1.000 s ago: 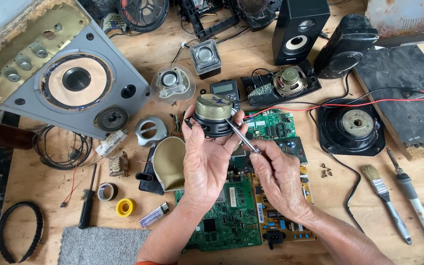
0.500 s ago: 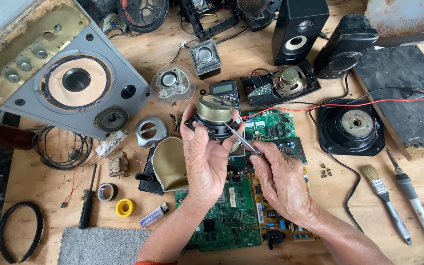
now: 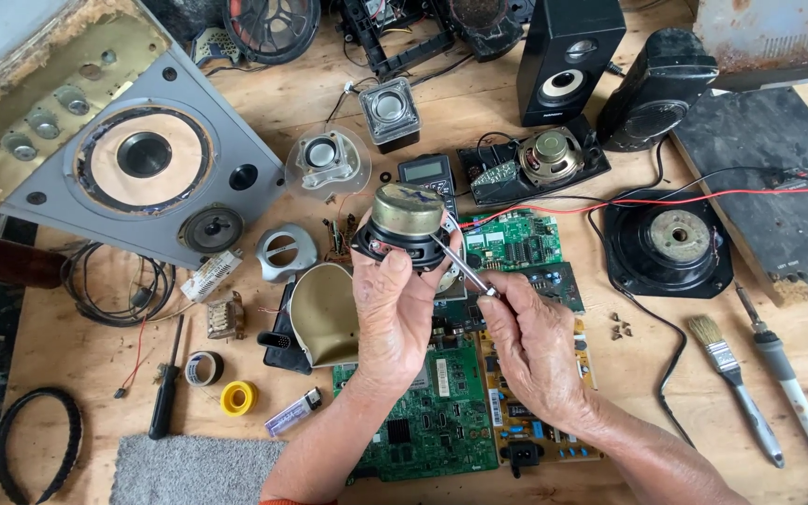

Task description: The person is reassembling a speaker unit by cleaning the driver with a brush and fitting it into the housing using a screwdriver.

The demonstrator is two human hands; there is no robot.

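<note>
Head view: left hand [image 3: 393,309] grips a small speaker driver [image 3: 406,224], magnet side up, held above the bench [image 3: 86,346] near its middle. Right hand [image 3: 535,341] has its fingers [image 3: 507,290] closed around a thin metal tool [image 3: 455,266], whose tip touches the driver's rim. Under the hands lie a green circuit board [image 3: 423,421] and a yellow one [image 3: 535,440]. Left of them sits a beige shell [image 3: 322,313]. Farther left are a large grey speaker panel [image 3: 142,159], a screwdriver [image 3: 165,388] and a lighter [image 3: 294,413]. On the right lie a brush [image 3: 731,365] and a soldering iron [image 3: 787,383].
</note>
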